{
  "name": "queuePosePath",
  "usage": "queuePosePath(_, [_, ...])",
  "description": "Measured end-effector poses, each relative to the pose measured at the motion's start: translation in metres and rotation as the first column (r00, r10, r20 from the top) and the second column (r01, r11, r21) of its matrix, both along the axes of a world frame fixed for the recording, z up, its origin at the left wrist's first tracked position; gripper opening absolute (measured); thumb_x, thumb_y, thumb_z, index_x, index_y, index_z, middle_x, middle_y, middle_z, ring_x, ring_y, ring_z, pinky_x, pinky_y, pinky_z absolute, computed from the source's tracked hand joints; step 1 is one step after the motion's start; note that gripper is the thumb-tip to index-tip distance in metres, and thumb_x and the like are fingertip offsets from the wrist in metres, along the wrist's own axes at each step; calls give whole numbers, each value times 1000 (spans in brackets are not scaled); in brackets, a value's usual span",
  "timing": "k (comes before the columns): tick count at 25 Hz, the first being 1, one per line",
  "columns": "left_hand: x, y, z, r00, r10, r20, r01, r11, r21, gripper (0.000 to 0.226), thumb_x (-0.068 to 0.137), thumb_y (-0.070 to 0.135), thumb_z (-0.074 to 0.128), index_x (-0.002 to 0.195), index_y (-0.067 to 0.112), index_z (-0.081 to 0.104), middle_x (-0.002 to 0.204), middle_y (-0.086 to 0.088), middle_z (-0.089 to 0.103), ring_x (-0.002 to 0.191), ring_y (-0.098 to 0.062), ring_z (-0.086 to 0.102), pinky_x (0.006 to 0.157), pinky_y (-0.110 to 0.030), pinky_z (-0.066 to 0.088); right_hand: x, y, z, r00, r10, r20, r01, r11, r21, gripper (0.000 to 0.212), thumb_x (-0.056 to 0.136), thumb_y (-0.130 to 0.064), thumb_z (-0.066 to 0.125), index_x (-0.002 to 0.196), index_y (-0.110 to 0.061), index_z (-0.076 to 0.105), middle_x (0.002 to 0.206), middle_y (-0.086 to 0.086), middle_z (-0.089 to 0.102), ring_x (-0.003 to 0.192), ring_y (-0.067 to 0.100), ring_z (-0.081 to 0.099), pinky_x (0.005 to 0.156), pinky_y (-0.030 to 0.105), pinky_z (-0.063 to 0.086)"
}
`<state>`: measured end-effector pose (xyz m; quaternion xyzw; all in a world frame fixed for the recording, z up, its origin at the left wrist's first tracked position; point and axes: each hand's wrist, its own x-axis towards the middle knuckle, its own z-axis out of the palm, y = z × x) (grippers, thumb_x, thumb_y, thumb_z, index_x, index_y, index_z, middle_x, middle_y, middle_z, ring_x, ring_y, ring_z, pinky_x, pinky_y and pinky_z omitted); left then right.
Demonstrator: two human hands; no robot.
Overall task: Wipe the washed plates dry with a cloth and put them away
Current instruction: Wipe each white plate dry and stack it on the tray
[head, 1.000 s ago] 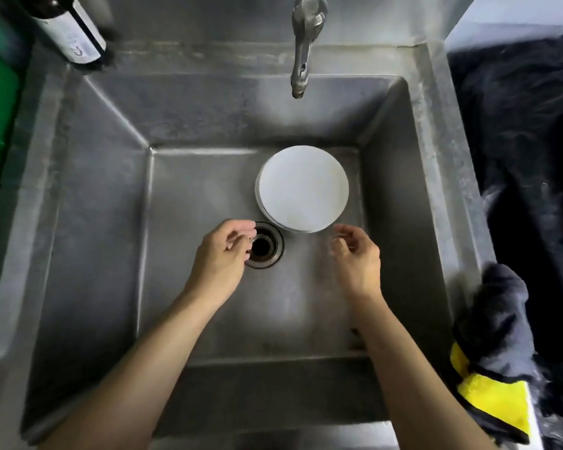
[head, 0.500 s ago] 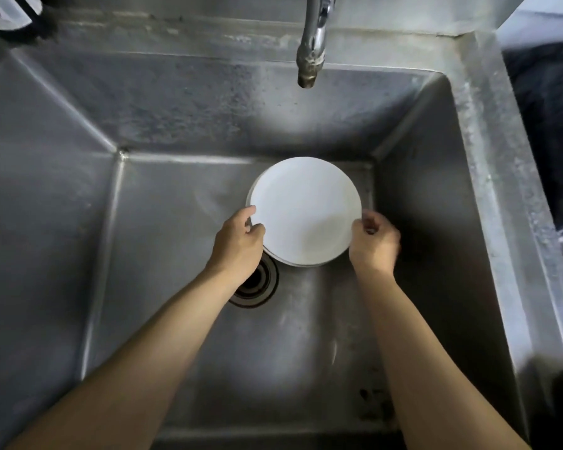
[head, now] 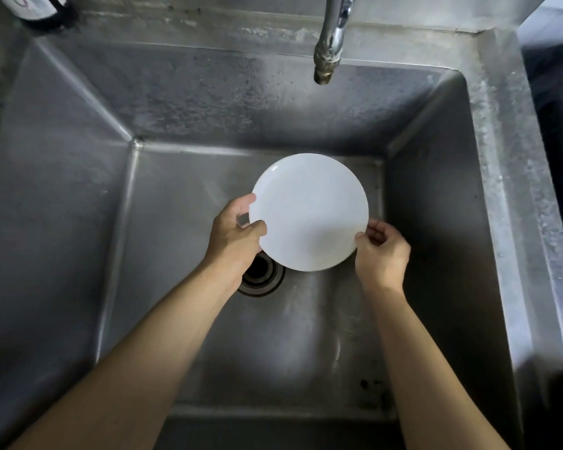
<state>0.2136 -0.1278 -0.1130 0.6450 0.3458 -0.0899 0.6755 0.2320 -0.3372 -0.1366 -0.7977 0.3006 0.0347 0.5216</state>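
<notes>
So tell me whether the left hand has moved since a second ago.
Yes. The left hand has gone from over the drain up to the white plate, gripping its left rim.

Both arms extended forward; left hand (head: 233, 233) and right hand (head: 382, 253) each pinch opposite plate (head: 309, 211) edges, thumbs on top.
</notes>
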Motion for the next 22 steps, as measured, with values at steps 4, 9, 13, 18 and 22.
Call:
queuePosePath(4, [-38,12,25,999,35,-9,-35,999,29,55,85,-2,58,131,28,60,131,14,59,104,-10,68,89,-41,60,-29,9,33,998,64,6,-64,998,-11,20,96,-9,65,111,-23,65,94,-17,65,82,-5,63,61,2,47])
queuePosePath(9, [-94,23,54,990,122,-63,-117,990,81,56,83,-6,57,128,27,62,122,17,60,103,-11,68,77,-34,63,-67,24,71,984,171,-56,-174,984,-46,20,95,-13,63,112,-21,60,92,-17,65,79,-8,64,63,7,50])
queuePosePath(13, [-133,32,62,978,170,-121,-155,980,124,49,79,-5,63,115,28,65,113,13,64,85,-2,70,61,-22,58,-89,38,98,965,240,-104,-254,956,-150,13,90,-14,64,101,-20,63,82,-16,65,77,1,65,65,15,53])
queuePosePath(18, [-153,33,61,932,289,-219,-284,957,59,42,80,-13,62,113,13,64,90,-7,68,75,-11,65,53,-17,52,-97,50,125,939,201,-278,-240,964,-116,10,84,-12,66,79,-4,66,48,-1,65,57,30,73,56,39,62])
queuePosePath(22, [-158,35,64,929,282,-239,-279,959,44,40,81,-11,62,112,15,63,89,2,67,79,-13,67,56,-19,56,-100,49,130,916,210,-340,-259,960,-103,11,87,-12,64,81,-3,67,46,0,66,50,23,72,39,21,51])
